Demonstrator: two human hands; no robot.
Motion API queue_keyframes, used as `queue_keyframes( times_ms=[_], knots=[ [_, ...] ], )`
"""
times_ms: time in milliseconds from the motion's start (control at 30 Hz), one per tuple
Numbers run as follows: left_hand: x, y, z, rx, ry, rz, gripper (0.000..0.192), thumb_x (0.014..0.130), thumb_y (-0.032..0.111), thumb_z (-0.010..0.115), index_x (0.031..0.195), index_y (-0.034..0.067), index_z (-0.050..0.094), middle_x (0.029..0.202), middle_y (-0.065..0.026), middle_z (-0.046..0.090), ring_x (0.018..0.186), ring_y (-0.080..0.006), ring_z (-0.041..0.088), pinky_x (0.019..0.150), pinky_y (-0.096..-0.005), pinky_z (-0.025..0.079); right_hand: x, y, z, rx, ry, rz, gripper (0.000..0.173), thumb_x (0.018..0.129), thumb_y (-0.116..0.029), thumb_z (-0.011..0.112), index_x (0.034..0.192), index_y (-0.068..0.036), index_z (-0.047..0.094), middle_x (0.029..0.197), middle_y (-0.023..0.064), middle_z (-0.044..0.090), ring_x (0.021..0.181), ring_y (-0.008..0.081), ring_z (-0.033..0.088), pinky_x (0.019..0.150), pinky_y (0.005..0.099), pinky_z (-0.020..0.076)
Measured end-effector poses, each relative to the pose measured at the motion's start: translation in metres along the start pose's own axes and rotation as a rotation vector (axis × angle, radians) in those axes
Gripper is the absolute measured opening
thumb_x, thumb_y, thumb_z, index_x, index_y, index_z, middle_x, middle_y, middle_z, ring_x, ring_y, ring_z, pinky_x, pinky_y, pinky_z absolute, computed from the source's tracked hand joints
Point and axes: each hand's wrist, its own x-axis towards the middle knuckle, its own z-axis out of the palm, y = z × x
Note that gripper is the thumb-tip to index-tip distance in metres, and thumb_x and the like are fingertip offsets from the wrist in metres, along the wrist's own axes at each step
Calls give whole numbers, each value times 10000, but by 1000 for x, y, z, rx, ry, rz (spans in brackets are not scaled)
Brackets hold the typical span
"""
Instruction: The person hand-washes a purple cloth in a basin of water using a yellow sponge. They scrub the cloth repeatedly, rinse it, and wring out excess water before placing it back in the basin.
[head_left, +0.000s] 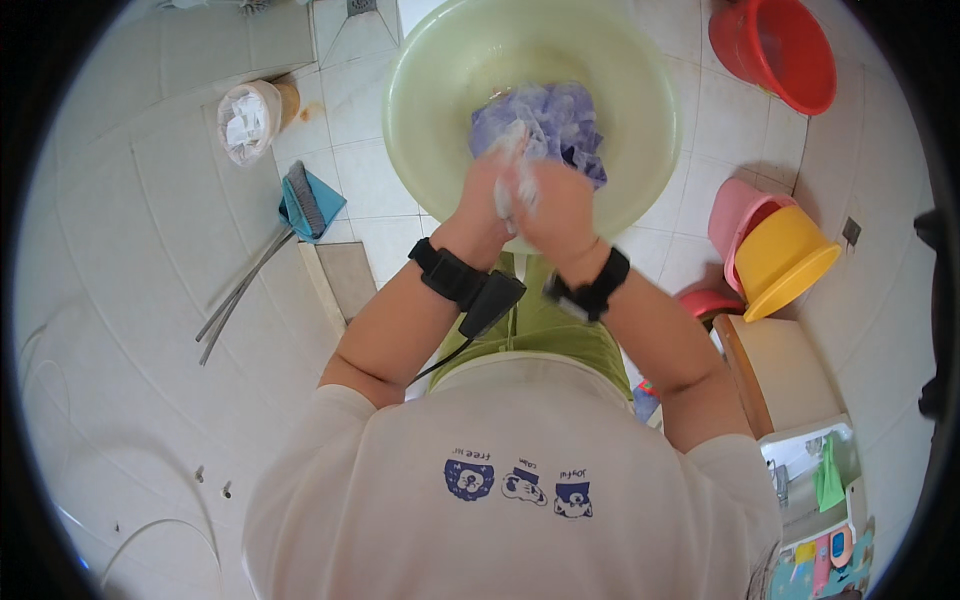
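Note:
A pale green plastic basin (645, 105) stands on the floor before me. A wet purple cloth (562, 112) lies bunched in it, covered with white lather. My left hand (480, 187) and my right hand (561, 206) press together over the basin's near side. A foamy fold of the cloth is squeezed between them, and suds coat the fingers. The hands are slightly blurred, and most of the fingertips are hidden. Each wrist wears a black strap; a black device with a cable hangs from the left one.
On the left are a lined waste bin (246, 124), a blue dustpan (326, 206) and a grey brush (304, 199). To the right stand a red bucket (806, 60), a pink basin (727, 217), a yellow basin (787, 259) and a cabinet (787, 375). White tiles (375, 180) cover the floor.

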Motion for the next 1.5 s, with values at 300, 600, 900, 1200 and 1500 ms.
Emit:
queue_keyframes(
  times_ms=[300,600,900,1200,1500],
  knots=[
    [3,-13,-15,-70,-368,96,440,970,349,461,1263,22,479,1263,-105,515,1127,-178,516,933,-316,441,6,15,-1,-86,-119,43,392,952,-333,451,746,-45,618,671,175,588,636,391,564,566,430,444],
    [-2,10,-8,32,-174,370,363,976,283,467,1198,0,518,1170,-92,572,1049,-183,564,906,-305,462,-7,40,-45,405,-299,318,363,933,-338,528,832,0,611,751,121,589,690,240,547,666,338,433],
    [-2,-9,8,136,-46,138,275,956,331,504,1000,75,596,913,-47,591,811,-139,562,734,-273,471,-15,-2,-18,61,-109,199,203,897,-205,534,792,-52,617,732,154,624,669,316,612,603,410,489],
    [2,-26,8,260,-173,371,362,965,374,453,1067,48,571,811,-47,580,737,-162,543,679,-271,444,-10,8,-19,-7,-43,206,394,925,-365,450,698,-81,601,670,168,599,624,373,583,548,443,453],
    [9,-20,-22,1096,192,409,528,868,407,581,1177,-13,501,1098,-125,583,974,-218,558,804,-332,452,-31,78,-20,48,-142,327,386,826,-337,662,1003,-7,569,976,203,619,961,366,570,800,413,453]
  ],
)
